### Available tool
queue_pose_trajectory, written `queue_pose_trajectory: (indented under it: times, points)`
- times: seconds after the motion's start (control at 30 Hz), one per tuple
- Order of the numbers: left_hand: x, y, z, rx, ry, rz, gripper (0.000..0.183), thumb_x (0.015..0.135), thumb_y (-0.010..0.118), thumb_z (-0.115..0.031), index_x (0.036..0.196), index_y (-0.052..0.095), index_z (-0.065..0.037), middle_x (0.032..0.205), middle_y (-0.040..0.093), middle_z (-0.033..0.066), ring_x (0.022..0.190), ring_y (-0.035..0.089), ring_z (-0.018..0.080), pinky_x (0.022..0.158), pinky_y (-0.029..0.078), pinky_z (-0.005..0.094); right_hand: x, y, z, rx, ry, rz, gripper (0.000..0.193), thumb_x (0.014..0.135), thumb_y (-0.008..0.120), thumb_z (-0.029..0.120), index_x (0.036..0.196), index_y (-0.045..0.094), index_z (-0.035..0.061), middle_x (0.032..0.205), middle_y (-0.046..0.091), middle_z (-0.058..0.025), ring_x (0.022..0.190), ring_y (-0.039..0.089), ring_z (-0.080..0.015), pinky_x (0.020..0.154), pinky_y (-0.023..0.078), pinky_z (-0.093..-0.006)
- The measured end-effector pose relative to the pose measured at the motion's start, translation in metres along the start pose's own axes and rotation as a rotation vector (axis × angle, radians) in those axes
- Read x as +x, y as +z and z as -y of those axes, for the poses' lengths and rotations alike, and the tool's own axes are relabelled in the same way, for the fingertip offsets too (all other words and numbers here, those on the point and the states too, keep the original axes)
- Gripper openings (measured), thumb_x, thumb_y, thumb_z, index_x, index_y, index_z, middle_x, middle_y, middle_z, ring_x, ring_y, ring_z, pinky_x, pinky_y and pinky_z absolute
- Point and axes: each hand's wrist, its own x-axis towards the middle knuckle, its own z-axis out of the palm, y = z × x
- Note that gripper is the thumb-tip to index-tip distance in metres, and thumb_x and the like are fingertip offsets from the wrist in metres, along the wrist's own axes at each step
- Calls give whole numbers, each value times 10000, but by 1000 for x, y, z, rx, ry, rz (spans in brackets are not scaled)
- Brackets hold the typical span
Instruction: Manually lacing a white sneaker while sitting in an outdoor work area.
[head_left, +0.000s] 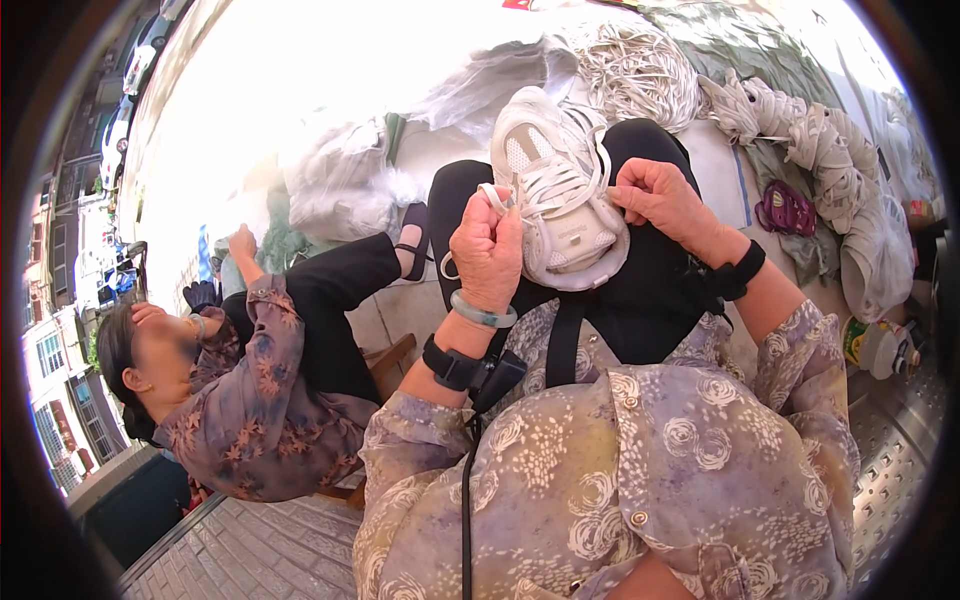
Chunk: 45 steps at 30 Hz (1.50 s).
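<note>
A white sneaker [570, 240] rests across my lap between my thighs, its toe pointing away from me. White laces [560, 190] cross its front in several rows. On the shoe's left side, my left hand [487, 245] is closed on a shoelace, whose loop [492, 197] sticks out above the fingers. Opposite it, my right hand [665, 205] pinches with thumb and forefinger at the shoe's right edge, where a lace runs down to the fingertips. The fingertips partly hide that lace.
A person [270, 390] sits close at my left. Beyond my knees lie a heap of pale laces [640, 75] and clear plastic bags [345, 175]. Bundled laces [825, 150], a purple item [786, 208] and a stuffed plastic bag [880, 260] are at the right.
</note>
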Motion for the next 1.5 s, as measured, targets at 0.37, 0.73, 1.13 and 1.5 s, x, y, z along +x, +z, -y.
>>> queue_pose_trajectory:
  times: [0.37,0.73,1.13,1.5]
  points:
    - [-3,3,-1,18,8,-11,147,849,558,-11,993,581,1,632,522,-27,580,432,30,557,403,199,-1,0,1,-13,1,-6,148,880,632,146,785,572,50,661,544,41,575,497,-14,506,408,-167]
    - [-1,-2,-7,185,-61,-4,294,778,666,-84,1029,540,2,605,526,8,537,468,60,535,427,230,4,-9,-4,28,-12,5,148,885,630,164,796,562,66,656,557,35,552,520,-21,490,425,-168]
    - [-16,-9,-18,646,409,129,451,710,739,-179,1086,566,-2,806,610,110,626,600,206,581,493,301,7,27,34,-178,-272,16,110,839,628,115,792,602,19,688,587,5,675,572,-107,617,444,-259]
    - [-5,-11,1,394,330,44,189,817,586,-20,999,620,19,836,636,148,697,630,242,632,487,305,27,74,50,-1101,-557,169,130,729,611,163,731,640,36,750,630,-139,751,634,-309,673,493,-404]
